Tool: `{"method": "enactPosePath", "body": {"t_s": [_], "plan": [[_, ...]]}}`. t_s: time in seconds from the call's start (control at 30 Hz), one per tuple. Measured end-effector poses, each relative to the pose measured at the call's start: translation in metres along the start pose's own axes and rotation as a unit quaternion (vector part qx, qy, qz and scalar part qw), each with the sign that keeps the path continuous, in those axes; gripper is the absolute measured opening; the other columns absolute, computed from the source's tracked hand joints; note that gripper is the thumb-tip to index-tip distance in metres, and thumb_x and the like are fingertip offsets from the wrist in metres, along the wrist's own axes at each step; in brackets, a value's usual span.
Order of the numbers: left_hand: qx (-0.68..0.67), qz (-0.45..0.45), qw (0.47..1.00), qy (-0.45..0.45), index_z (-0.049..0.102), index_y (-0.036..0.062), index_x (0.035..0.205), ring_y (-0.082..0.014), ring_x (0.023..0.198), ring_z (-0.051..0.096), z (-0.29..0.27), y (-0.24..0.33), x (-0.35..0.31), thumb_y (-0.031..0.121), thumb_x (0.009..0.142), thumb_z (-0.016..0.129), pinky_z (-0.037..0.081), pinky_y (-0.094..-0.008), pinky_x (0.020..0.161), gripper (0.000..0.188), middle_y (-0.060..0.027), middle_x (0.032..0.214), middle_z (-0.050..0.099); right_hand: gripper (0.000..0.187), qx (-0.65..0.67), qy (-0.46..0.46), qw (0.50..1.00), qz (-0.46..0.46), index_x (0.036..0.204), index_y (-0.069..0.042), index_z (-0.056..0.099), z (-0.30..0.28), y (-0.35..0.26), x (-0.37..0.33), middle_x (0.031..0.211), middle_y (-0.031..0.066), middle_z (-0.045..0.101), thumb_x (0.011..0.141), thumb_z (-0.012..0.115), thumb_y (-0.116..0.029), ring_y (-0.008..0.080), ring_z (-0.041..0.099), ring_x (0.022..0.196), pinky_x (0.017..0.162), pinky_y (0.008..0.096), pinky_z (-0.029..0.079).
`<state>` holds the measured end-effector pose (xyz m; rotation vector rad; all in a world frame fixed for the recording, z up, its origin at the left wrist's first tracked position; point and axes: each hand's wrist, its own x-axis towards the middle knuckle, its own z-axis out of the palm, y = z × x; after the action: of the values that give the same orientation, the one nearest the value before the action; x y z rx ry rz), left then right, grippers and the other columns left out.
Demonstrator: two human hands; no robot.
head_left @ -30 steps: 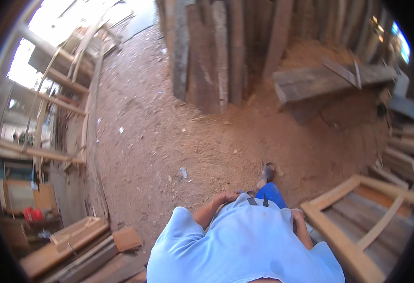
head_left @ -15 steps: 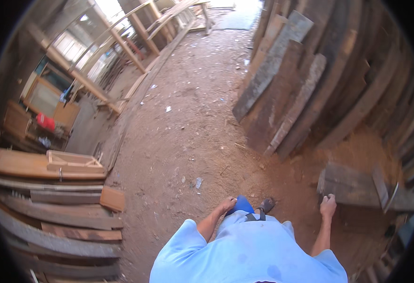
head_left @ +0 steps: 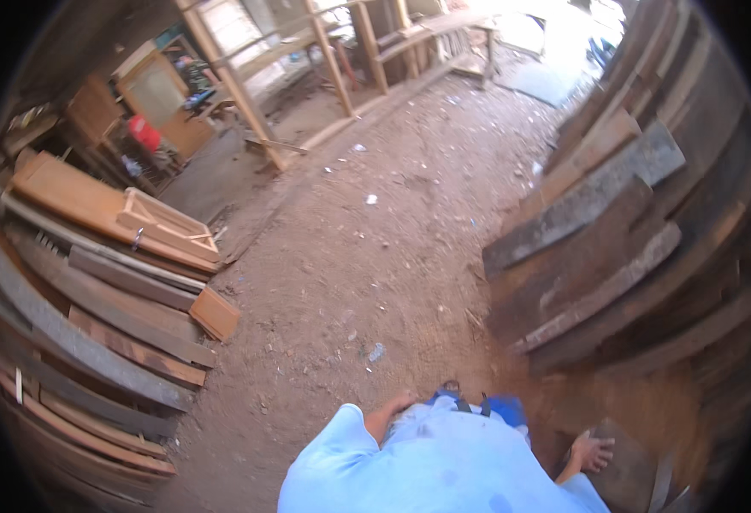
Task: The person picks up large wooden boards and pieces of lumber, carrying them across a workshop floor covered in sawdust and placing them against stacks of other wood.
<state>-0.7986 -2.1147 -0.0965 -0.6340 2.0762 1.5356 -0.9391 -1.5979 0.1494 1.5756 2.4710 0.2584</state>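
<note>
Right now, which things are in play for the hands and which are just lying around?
In play: right hand open, reaching toward the dark plank by the leaning planks; left hand at the waist.
Lying about: stacked boards, wooden frame, small board offcut, red container.

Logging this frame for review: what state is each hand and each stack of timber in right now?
Right hand: open, fingers spread, empty, beside a dark plank.
Left hand: mostly hidden against the body, grip cannot be told.
Dark planks: leaning on end at the right.
Board stack: lying flat at the left.
Small wooden frame: lying on an orange-brown panel.
</note>
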Motion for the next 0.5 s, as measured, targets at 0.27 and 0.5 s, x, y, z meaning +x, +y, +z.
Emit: {"method": "enactPosePath", "body": {"t_s": [0.27, 0.5], "plan": [[-0.117, -0.175, 0.978, -0.009, 0.056, 0.0084, 0.102, -0.0142, 0.06, 0.056, -0.042, 0.095, 0.019, 0.031, 0.095, 0.051, 0.045, -0.0299, 0.051, 0.024, -0.0044, 0.08, 0.061, 0.087, 0.023, -0.023, 0.999, 0.01, 0.151, -0.015, 0.015, -0.03, -0.013, 0.0, 0.154, 0.0254, 0.015, 0.086, 0.061, -0.049, 0.0454, 0.02, 0.14, 0.114, 0.0549, 0.017], [0.064, -0.14, 0.985, -0.08, 0.063, 0.0024, 0.099, -0.0135, 0.061, 0.054, -0.042, 0.121, 0.003, 0.03, 0.094, 0.052, 0.042, -0.0294, 0.051, 0.03, -0.0043, 0.08, 0.063, 0.081, 0.049, -0.008, 0.998, 0.025, 0.151, -0.016, 0.015, -0.015, -0.003, 0.002, 0.154, 0.0252, 0.016, 0.089, 0.061, -0.042, 0.0456, 0.019, 0.14, 0.114, 0.0542, 0.017]]}}
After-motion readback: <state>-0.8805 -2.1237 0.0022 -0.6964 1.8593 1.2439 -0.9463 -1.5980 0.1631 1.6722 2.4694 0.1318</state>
